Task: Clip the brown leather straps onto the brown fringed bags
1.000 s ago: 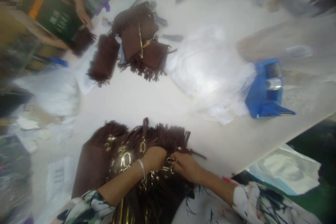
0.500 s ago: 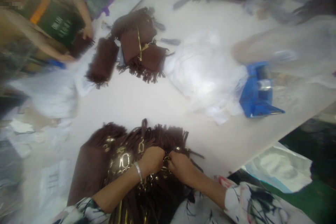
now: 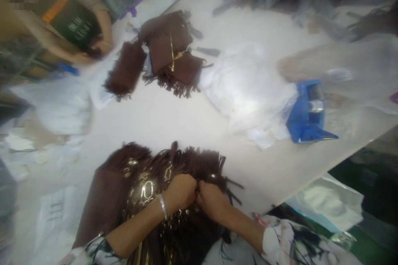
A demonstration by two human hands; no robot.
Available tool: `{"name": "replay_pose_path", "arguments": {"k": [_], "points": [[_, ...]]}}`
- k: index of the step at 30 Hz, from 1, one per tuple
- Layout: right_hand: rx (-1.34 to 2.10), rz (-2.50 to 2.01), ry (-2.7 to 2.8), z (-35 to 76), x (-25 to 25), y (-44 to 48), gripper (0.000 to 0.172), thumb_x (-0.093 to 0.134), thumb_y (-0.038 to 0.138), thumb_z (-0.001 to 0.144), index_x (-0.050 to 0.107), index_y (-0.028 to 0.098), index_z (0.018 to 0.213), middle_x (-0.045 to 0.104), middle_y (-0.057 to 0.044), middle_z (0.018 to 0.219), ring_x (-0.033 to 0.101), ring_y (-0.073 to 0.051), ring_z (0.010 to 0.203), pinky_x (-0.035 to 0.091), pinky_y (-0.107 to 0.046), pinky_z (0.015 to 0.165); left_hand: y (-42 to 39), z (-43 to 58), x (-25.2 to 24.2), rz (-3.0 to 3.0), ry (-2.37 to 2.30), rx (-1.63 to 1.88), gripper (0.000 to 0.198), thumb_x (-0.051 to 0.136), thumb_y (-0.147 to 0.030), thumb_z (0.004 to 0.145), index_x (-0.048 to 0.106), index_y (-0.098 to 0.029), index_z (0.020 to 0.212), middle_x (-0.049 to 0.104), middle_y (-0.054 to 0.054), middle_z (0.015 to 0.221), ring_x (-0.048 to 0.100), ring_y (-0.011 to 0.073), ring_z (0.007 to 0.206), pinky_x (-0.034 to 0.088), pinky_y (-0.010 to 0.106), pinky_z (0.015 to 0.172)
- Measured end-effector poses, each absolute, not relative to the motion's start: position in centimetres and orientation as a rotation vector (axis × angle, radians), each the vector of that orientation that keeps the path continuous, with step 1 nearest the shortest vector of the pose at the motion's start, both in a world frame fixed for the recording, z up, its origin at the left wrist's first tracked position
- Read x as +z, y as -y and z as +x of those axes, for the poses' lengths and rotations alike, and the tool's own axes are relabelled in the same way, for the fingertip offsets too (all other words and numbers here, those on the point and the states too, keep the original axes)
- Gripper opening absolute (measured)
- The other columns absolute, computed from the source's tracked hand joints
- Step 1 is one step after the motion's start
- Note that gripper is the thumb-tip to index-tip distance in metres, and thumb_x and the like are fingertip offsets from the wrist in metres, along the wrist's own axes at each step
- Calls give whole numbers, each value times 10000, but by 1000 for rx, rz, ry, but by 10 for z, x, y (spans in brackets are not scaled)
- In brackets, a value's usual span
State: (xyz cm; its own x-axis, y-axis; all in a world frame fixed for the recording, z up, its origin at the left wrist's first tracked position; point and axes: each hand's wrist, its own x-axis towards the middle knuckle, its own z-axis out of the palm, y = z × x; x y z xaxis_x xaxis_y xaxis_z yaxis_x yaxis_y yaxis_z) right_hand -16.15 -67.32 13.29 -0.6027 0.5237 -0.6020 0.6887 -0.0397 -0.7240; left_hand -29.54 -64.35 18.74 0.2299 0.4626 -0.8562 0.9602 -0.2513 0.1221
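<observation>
My left hand (image 3: 182, 191) and my right hand (image 3: 211, 199) meet knuckle to knuckle over a pile of dark brown fringed bags (image 3: 102, 198). Both are closed; whatever is pinched between them is hidden by the fingers. Gold-coloured clasps and rings (image 3: 147, 189) lie on the pile just left of my left hand. Brown fringe (image 3: 199, 159) spreads beyond my knuckles, and a thin strap end (image 3: 235, 183) sticks out to the right. The pile rests on the near edge of the white table, against my lap.
More brown fringed bags (image 3: 174, 56) lie across the white table (image 3: 168, 120). White plastic wrapping (image 3: 251, 83) and a blue holder (image 3: 306, 112) stand to the right. A co-worker's hands (image 3: 93, 51) are at the upper left. A clear bag (image 3: 326, 203) hangs past the right edge.
My hands have drawn together, and the gold ring that showed between them is now covered. The co-worker's hands have shifted on a dark piece. The view has moved slightly.
</observation>
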Motion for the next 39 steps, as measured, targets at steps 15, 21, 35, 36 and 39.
{"name": "replay_pose_path", "arguments": {"k": [15,21,35,36,39], "points": [[-1825,1325,-1997,-149,139,673,210,443,198,859,596,116,979,701,-160,963,667,-241,883,420,-282,696,642,-298,183,1886,-1244,-897,227,485,-171,800,702,-119,834,707,163,828,684,282,825,553,390,760],[-1971,1227,-1981,-134,137,670,160,457,226,868,607,174,847,707,-60,842,654,-165,777,388,-231,636,644,-300,180,1899,-1175,-863,231,476,-136,801,693,-155,877,714,139,837,686,270,843,553,375,766],[-1894,1417,-1908,-141,152,679,175,457,170,812,605,138,899,695,-117,895,641,-204,816,387,-268,663,645,-294,179,1926,-1168,-897,222,480,-130,773,686,-138,855,704,149,806,683,286,800,552,395,730],[-1961,1385,-1890,-137,151,676,157,468,167,808,607,144,878,692,-105,889,635,-195,816,389,-263,670,645,-295,179,1923,-1164,-894,223,481,-129,776,681,-146,872,704,140,811,683,278,803,551,382,731],[-2194,1293,-1727,-127,145,663,88,508,153,785,595,163,779,670,-46,789,606,-152,745,392,-239,647,647,-299,178,1916,-1152,-832,239,479,-109,777,655,-174,924,689,103,844,671,245,811,544,343,734]]}}
